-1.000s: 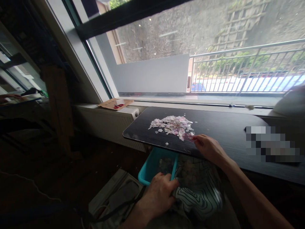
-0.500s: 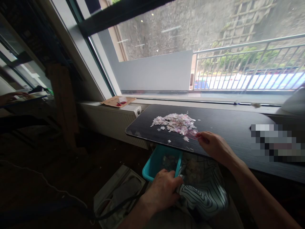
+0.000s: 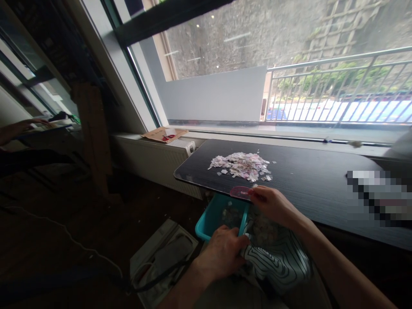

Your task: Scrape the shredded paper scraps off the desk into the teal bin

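My right hand [image 3: 278,207] is closed on a translucent pink plastic piece, rounded and shallow like a small scoop [image 3: 238,192], at the front edge of the dark table [image 3: 309,189]. A few pale bits seem to lie on it. Just below hangs a teal plastic bin [image 3: 203,226] with small clear pieces inside. My left hand [image 3: 220,253] is closed around the bin's near rim; its fingertips are partly hidden. Behind the scoop, on the table, is a loose pile of small pale pink and white flakes [image 3: 243,165].
A white cloth with black wavy lines [image 3: 280,266] lies beside the bin. A box [image 3: 164,262] with a cable stands on the floor. Red-handled scissors [image 3: 168,137] rest on cardboard by the window. Another person's arm [image 3: 17,128] shows at far left.
My right hand has drawn the pink scoop from the pile's near edge toward me and left, to the table edge above the bin. My left hand has stayed on the bin.
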`<state>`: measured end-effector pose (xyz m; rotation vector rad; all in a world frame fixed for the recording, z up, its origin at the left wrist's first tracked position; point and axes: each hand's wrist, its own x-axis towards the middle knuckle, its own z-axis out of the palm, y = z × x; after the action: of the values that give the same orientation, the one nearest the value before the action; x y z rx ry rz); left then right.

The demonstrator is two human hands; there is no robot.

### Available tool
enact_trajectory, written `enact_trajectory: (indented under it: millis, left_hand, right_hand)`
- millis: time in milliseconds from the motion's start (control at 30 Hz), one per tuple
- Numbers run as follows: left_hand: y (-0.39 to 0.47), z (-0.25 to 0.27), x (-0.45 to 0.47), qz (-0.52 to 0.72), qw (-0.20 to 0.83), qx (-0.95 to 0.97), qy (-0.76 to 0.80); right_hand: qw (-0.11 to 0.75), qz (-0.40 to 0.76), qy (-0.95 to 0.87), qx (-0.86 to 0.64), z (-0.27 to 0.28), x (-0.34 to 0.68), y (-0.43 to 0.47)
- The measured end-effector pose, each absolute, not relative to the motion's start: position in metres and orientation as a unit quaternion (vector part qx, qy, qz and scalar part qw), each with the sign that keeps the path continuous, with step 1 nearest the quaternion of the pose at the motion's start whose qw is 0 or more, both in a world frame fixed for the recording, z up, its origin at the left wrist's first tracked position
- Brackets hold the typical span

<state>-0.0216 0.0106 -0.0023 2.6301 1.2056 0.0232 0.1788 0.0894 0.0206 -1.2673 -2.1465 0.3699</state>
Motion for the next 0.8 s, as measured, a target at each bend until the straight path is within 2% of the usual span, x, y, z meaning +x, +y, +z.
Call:
enact_trajectory:
  millis: [100, 333, 700, 800]
  left_hand:
    - [0.01, -0.002, -0.021, 0.005, 0.125, 0.901, 0.415]
    - [0.01, -0.004, -0.019, 0.003, 0.126, 0.901, 0.416]
    - [0.01, -0.004, -0.019, 0.015, 0.129, 0.898, 0.42]
    - [0.01, -0.004, -0.019, 0.02, 0.13, 0.899, 0.418]
  right_hand:
    - [0.334, 0.12, -0.766, -0.536, 0.018, 0.198, 0.09]
    - [0.309, 0.056, -0.702, -0.639, 0.015, 0.235, 0.093]
    - [0.313, 0.117, -0.709, -0.621, 0.018, 0.222, 0.093]
    - [0.303, 0.094, -0.693, -0.647, 0.021, 0.222, 0.09]
